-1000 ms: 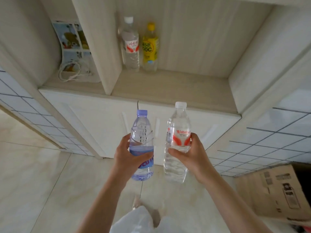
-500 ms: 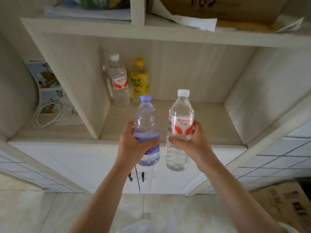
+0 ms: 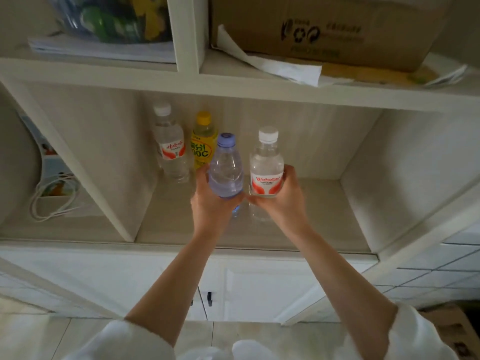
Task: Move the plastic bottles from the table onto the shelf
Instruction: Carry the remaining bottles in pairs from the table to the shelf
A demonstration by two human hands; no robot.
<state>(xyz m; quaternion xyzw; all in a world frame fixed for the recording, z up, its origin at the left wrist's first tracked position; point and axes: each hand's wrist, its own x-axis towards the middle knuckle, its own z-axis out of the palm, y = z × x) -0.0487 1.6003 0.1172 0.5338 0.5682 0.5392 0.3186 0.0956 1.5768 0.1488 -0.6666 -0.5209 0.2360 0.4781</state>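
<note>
My left hand [image 3: 211,203] grips a blue-tinted bottle with a purple cap [image 3: 226,170] around its lower half. My right hand [image 3: 281,201] grips a clear bottle with a white cap and a red-and-white label [image 3: 266,165]. Both bottles are upright, side by side, inside the middle shelf compartment [image 3: 324,214], with their bases low over the shelf board; I cannot tell whether they touch it. At the back left of the same compartment stand a clear bottle with a red label [image 3: 170,146] and a yellow-capped bottle [image 3: 203,139].
A vertical divider [image 3: 104,178] bounds the compartment on the left; beyond it lie a white cable [image 3: 52,201] and a picture card. The upper shelf holds a cardboard box [image 3: 324,29], papers and a plastic bag. White cabinet doors [image 3: 259,289] are below.
Both hands have carried the bottles forward and up, from in front of the cabinet into the shelf compartment. The view has tilted upward, showing the upper shelf.
</note>
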